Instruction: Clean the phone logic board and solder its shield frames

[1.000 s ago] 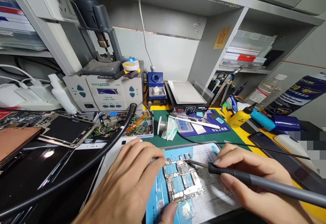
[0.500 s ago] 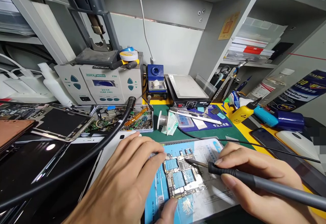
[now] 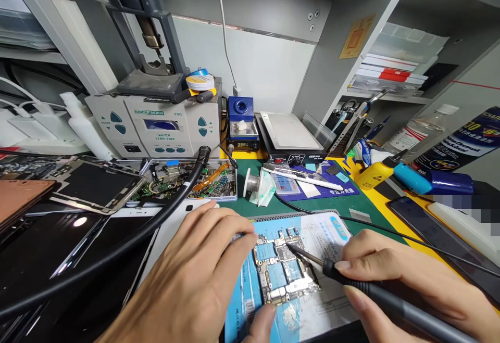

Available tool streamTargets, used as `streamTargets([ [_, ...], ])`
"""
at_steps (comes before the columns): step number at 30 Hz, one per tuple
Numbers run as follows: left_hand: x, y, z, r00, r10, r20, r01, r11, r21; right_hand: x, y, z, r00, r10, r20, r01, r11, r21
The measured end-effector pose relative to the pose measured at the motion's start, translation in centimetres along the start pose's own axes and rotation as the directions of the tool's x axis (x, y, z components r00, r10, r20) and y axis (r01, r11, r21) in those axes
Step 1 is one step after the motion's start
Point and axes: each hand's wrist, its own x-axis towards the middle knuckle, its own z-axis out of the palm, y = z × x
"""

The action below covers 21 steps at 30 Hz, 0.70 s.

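A bare phone circuit board (image 3: 299, 284) lies on a blue-and-white printed sheet (image 3: 336, 275). My left hand (image 3: 203, 275) is bent along the board's left side, its fingertips at the upper left corner and its thumb at the lower left, gripping the edge. A soldering iron (image 3: 353, 280) is in my right hand (image 3: 402, 270), pinched near the front of its black grip. Its dark tip touches or hovers just over the grey chip area in the upper middle of the board; which one I cannot tell.
Behind the sheet stand a solder spool (image 3: 253, 182), white-handled tools (image 3: 308, 176) and a tray of scrap boards (image 3: 219, 189). A thick black hose (image 3: 156, 228) crosses phone screens at left. A yellow bottle (image 3: 375, 175) stands right; a thin black cable (image 3: 383, 225) runs behind my right hand.
The iron's handle has dropped slightly, so the iron slants more steeply, with its tip still by the chip area. My left hand stays on the board. The view has shifted a little.
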Motion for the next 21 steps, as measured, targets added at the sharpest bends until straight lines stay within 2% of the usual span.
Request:
streamTargets([
  [5,-0.1,0.2,0.0,1.000,-0.009,-0.009,0.009,1.000,-0.010,-0.7,-0.2,0.4,1.000,-0.002,-0.010,0.001,0.995,-0.095],
  [8,-0.3,0.1,-0.1,1.000,-0.002,-0.022,0.001,1.000,-0.027,-0.9,0.1,0.2,0.998,-0.058,-0.010,0.056,0.987,-0.153],
  [13,-0.7,-0.4,-0.1,1.000,0.009,-0.028,-0.011,0.997,-0.079,-0.8,1.1,-0.6,0.963,-0.219,0.157,0.243,0.957,-0.157],
  [21,-1.1,-0.5,-0.3,0.998,0.036,-0.042,-0.039,0.996,-0.086,-1.9,1.1,-0.5,0.980,-0.153,0.124,0.179,0.957,-0.230],
])
